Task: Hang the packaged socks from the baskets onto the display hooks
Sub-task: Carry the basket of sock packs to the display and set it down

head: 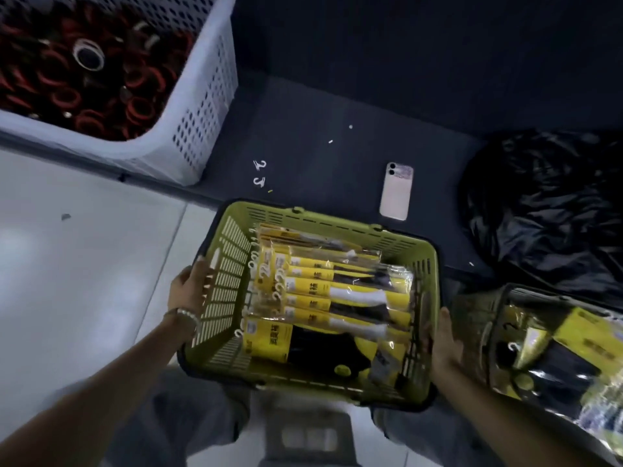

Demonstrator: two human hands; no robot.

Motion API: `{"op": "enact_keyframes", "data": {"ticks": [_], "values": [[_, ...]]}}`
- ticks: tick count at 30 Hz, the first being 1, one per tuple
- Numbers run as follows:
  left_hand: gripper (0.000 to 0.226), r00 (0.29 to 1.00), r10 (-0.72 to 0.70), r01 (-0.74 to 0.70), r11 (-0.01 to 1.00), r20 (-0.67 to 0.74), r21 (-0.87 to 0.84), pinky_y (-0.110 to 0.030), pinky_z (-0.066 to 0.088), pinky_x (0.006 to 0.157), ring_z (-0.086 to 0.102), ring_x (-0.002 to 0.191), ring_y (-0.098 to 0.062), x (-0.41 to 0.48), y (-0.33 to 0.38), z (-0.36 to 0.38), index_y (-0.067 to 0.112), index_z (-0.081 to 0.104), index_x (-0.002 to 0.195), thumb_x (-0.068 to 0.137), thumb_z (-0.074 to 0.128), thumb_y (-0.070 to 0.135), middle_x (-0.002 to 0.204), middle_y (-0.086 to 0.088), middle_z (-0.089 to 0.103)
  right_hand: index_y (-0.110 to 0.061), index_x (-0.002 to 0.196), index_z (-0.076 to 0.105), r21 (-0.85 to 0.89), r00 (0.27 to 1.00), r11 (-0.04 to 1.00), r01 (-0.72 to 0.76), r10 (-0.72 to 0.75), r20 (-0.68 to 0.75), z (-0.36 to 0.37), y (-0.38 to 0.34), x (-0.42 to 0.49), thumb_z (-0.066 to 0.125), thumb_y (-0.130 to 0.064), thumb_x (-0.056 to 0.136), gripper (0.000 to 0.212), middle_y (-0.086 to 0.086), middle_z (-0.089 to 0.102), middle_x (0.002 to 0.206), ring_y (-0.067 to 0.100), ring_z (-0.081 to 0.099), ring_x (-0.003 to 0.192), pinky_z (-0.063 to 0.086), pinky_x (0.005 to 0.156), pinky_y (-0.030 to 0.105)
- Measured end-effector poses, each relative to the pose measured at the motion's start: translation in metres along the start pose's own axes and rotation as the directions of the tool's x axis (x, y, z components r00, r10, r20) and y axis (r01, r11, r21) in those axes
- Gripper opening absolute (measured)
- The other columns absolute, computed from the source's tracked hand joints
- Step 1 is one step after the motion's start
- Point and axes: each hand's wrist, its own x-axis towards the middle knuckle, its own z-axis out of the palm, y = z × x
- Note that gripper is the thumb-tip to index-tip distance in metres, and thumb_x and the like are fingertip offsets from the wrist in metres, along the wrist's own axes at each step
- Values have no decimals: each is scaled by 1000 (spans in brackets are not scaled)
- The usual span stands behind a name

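Note:
A green plastic basket (337, 224) sits low in the middle of the view, in front of my knees. It holds several yellow sock packs (340, 291) with white hanger hooks pointing left. My left hand (188, 291) grips the basket's left wall, fingers over the rim. My right hand (445, 342) presses flat against the basket's right wall. A second basket (495, 318) at the lower right holds more yellow and black sock packs (566, 358). No display hooks are in view.
A white perforated crate (205, 96) full of red and black rolls stands at the upper left. A pink phone (396, 190) and two loose white hooks (259, 173) lie on the dark base. A black plastic bag (546, 203) lies at the right.

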Motion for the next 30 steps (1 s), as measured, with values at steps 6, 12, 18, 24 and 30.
{"op": "enact_keyframes", "data": {"ticks": [6, 12, 18, 24, 30], "values": [[42, 997, 66, -68, 996, 31, 61, -21, 40, 45, 54, 45, -11, 47, -55, 43, 12, 62, 77, 91, 46, 49, 64, -2, 61, -11, 65, 55, 2, 999, 1000, -25, 25, -31, 26, 61, 69, 50, -61, 87, 56, -5, 48, 31, 15, 47, 35, 34, 48, 29], [38, 985, 164, -166, 986, 63, 23, -15, 39, 34, 52, 38, -4, 71, -69, 53, 14, 57, 75, 92, 46, 47, 55, 4, 56, -14, 60, 56, -6, 986, 986, 166, -166, 15, 37, 65, 100, 41, -47, 98, 52, -3, 49, 38, 9, 45, 33, 32, 32, 15], [41, 957, 286, -290, 951, 50, 107, -33, 45, 58, 54, 64, -24, 74, -76, 55, 19, 56, 78, 89, 43, 57, 73, -3, 60, -5, 77, 63, -25, 948, 950, 310, -307, 85, 37, 66, 97, 39, -46, 98, 52, 3, 63, 50, 18, 64, 55, 45, 45, 18], [69, 747, 620, -654, 624, 239, 428, -43, 41, 83, 49, 103, -39, 54, -51, 50, 8, 53, 104, 75, 39, 69, 101, -16, 55, -1, 130, 46, -330, 693, 620, 712, -697, 185, 33, 38, 76, 52, -20, 95, 40, 20, 47, 128, 33, 42, 124, 31, 101, 35], [86, 621, 287, -728, 558, 730, 399, -35, 34, 103, 37, 128, -16, 17, -63, 68, 23, 28, 143, 75, 50, 71, 148, -1, 31, -19, 127, 51, -101, 168, 148, 984, -566, 807, 66, 47, 19, 57, -37, 93, 39, -3, 51, 126, 15, 50, 118, 42, 92, 30]]}}
